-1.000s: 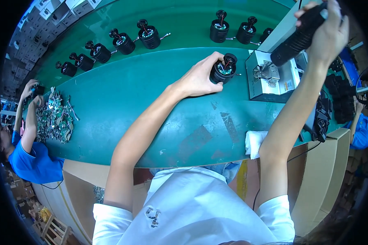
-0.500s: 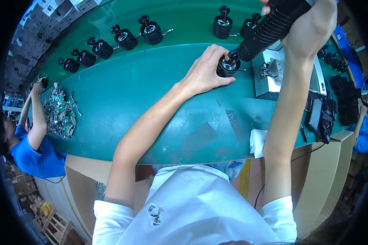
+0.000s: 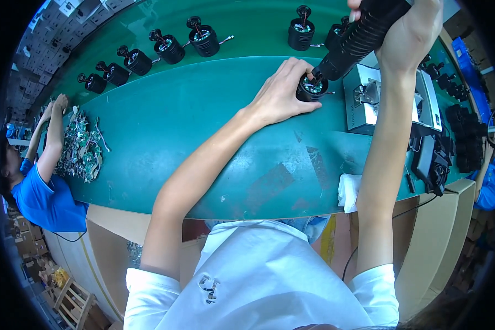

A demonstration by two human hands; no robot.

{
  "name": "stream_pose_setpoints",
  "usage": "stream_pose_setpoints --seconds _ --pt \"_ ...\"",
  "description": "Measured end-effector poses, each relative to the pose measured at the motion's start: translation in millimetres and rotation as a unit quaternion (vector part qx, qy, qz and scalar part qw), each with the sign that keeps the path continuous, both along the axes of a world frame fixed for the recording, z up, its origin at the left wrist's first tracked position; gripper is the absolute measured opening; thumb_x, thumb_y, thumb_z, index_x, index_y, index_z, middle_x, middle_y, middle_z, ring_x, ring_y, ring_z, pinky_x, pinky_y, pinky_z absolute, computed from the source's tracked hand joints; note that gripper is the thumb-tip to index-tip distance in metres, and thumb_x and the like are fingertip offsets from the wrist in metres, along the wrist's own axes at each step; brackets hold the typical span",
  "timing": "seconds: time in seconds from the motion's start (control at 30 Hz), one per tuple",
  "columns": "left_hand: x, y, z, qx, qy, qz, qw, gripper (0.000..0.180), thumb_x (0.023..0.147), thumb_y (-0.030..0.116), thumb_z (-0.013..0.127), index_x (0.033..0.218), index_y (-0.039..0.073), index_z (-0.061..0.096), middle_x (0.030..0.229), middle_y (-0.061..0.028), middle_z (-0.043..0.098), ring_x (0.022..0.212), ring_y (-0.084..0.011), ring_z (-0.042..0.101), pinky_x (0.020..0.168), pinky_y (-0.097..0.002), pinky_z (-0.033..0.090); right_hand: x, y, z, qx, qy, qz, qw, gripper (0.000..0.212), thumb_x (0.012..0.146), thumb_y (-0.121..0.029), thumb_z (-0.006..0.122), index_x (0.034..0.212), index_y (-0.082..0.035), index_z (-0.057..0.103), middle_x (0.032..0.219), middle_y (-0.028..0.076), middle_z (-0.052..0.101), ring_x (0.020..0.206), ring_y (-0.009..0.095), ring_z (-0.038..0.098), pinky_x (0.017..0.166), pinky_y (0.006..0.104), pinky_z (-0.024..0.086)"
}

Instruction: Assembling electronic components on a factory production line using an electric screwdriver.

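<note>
My left hand (image 3: 279, 93) is closed around the far left side of a black cylindrical housing (image 3: 312, 95) standing on the bench. A green circuit board shows inside the housing's open top. With my right hand (image 3: 411, 44) I grip a thick black ribbed electric screwdriver (image 3: 357, 45), tilted so its tip points down to the left. The tip meets the housing's top beside my left fingertips. What lies directly under the tip is hidden by the tool and fingers. A short cable end pokes out at the housing's right side.
Similar housings (image 3: 204, 41) line the raised green ledge behind. A silver metal box (image 3: 360, 115) stands right of my work, near a white cloth (image 3: 348, 192). Loose circuit boards (image 3: 81, 146) are heaped at left, beside a co-worker in blue (image 3: 49, 201). Black parts (image 3: 463, 137) are stacked at far right.
The screwdriver has shifted slightly left and down, its tip now lower at the housing's top. My left hand and the housing moved slightly right. The left co-worker's hands have risen.
</note>
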State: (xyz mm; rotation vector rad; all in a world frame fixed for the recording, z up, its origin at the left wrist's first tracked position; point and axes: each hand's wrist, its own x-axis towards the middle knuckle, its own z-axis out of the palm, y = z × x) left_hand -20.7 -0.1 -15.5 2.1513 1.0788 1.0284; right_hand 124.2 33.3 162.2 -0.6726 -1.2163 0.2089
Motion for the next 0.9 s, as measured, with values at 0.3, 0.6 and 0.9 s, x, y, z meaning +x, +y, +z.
stream_pose_setpoints --seconds 0.3,0.6,0.9 --pt "15.6 -3.5 15.6 0.004 0.011 0.01 1.0 0.055 0.08 0.02 0.086 0.124 0.007 0.056 0.116 -0.01 0.057 0.105 -0.027 0.059 0.091 -0.0393 0.052 13.4 6.0 -0.4 -0.044 0.02 0.051 0.998 0.043 0.106 -0.053 0.052 0.111 -0.011 0.056 0.065 0.003 0.06 0.042 0.011 0.057 0.035 0.0214 0.04" --pt "-11.5 26.4 33.8 0.106 -0.013 0.235 0.966 0.055 0.082 0.011 0.081 0.128 0.004 0.053 0.12 -0.0168 0.061 0.111 -0.0347 0.061 0.095 -0.0434 0.052 57.6 -34.8 62.8 -0.003 0.057 0.018 0.998 0.039 0.106 -0.047 0.055 0.108 -0.009 0.055 0.064 0.002 0.06 0.042 0.012 0.057 0.035 0.0223 0.04" --pt "24.6 24.4 58.2 0.22 -0.034 0.339 0.914 0.075 0.08 0.007 0.082 0.143 0.004 0.042 0.147 -0.0235 0.048 0.135 -0.0428 0.051 0.11 -0.046 0.048 111.2 -21.0 74.2 -0.118 0.126 0.036 0.984 0.037 0.106 -0.047 0.053 0.106 -0.009 0.054 0.065 0.002 0.06 0.041 0.012 0.058 0.033 0.0233 0.039"
